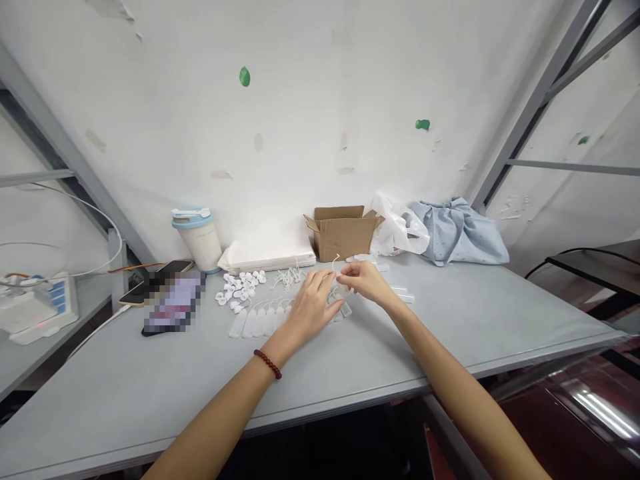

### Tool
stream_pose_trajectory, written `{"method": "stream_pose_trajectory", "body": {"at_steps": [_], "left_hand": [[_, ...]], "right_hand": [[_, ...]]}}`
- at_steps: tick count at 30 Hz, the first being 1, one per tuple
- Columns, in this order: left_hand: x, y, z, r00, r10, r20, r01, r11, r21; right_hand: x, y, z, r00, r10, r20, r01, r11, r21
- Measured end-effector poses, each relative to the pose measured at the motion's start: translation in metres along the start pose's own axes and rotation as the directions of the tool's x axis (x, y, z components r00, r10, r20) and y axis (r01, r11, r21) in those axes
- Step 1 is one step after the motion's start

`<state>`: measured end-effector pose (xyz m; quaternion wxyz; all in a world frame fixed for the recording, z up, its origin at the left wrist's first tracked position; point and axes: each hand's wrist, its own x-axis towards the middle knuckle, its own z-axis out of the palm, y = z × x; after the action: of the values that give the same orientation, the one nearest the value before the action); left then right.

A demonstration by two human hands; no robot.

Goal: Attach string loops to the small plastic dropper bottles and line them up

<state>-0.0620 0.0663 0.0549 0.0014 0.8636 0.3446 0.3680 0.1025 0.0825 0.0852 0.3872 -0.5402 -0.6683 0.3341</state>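
One white cord [334, 264] rises between the fingertips of your two hands, its long axis roughly upright, neither hand clearly nearer. Your left hand [313, 299] is on its left, thumb spread from gently curled fingers; your right hand [369, 281] is on its right, thumb and fingertips close together. What either grips is too small to tell. Farther left lie a row of translucent tags [249, 324] and, beyond them, small white caps [243, 287].

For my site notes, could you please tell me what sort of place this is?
Probably a small workshop's assembly bench: a grey table bears many small white pieces and an open cardboard box.
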Motion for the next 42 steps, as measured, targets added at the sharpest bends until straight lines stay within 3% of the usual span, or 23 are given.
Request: {"method": "stream_pose_trajectory", "body": {"at_steps": [6,11,16,32,42], "left_hand": [[-0.002,0.000,-0.003,0.984,-0.090,0.152,0.090,0.996,0.013],[-0.004,0.001,-0.006,0.957,-0.067,0.282,0.073,0.997,-0.011],[-0.005,0.004,-0.008,0.930,-0.047,0.364,0.050,0.999,0.001],[-0.006,0.004,-0.001,0.918,-0.042,0.395,0.034,0.999,0.028],[-0.006,0.002,-0.002,0.922,-0.014,0.388,0.041,0.997,-0.062]], "right_hand": [[0.005,0.009,-0.010,0.991,0.113,0.069,-0.105,0.987,-0.120],[0.007,0.015,-0.014,0.970,0.173,0.173,-0.124,0.957,-0.264],[0.004,0.012,-0.014,0.945,0.201,0.259,-0.119,0.947,-0.298],[0.003,0.007,-0.011,0.914,0.290,0.284,-0.194,0.926,-0.323],[0.001,0.006,-0.012,0.911,0.293,0.291,-0.206,0.933,-0.295]]}}
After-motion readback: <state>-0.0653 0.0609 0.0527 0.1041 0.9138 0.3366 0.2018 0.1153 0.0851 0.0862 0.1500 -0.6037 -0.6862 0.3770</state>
